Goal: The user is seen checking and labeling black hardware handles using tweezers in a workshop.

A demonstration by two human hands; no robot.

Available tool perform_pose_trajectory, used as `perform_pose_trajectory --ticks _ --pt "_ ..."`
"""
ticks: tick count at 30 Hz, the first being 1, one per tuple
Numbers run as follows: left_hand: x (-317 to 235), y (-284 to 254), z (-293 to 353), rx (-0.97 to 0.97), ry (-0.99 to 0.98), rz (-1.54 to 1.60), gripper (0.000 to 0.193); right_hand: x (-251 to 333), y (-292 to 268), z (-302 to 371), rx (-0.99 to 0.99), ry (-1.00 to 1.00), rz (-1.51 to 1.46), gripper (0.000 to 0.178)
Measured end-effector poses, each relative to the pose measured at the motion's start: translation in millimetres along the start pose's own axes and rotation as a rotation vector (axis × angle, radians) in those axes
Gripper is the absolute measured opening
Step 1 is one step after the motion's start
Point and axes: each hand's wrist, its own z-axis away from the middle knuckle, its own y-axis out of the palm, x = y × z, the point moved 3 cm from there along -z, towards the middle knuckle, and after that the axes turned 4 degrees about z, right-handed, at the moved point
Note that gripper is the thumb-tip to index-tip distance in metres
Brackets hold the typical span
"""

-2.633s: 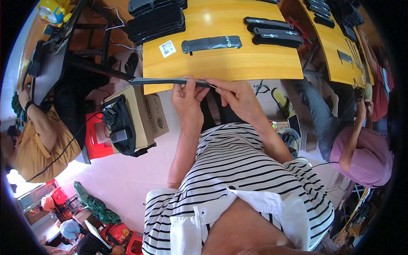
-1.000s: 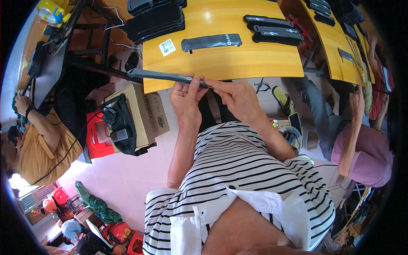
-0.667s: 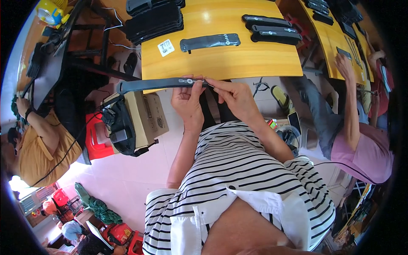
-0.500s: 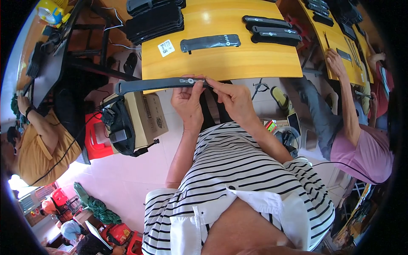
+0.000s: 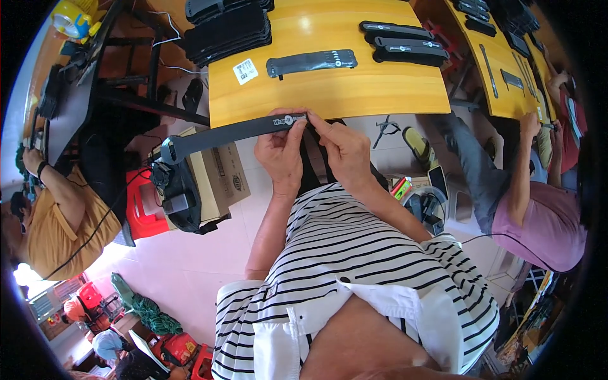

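Observation:
A long black strap with a pale printed label is stretched out to the left in front of me, its far end curled into a loop. My left hand pinches it close to the label. At the strap's right end, the fingertips of my right hand are closed on it, almost touching the left ones. Beyond my hands, a flat bundle of grey-black straps lies on the yellow table, beside a white label sheet.
Stacked black straps stand at the table's back left, and more bundled straps lie at its right. A cardboard box with a black bag on it sits to my left. Co-workers sit on both sides.
The strap's looped left end has dipped and swung slightly left, and its face has turned more toward me. Both hands keep their hold. The co-worker's hand at right has moved nearer the table edge.

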Motion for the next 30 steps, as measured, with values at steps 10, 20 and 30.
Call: perform_pose_trajectory --ticks 10,20,30 --pt "-4.4 2.2 -1.1 0.073 -0.044 -0.102 0.019 -6.2 9.7 1.6 0.104 0.676 -0.932 0.023" --pt "5.6 -18.9 -11.6 0.141 -0.525 0.34 0.018 -6.0 -19.5 -19.5 0.193 0.188 -0.426 0.017" --pt "4.4 -34.5 -4.5 0.266 -0.812 0.49 0.023 23.8 -30.8 -26.3 0.4 -0.38 0.084 0.031"
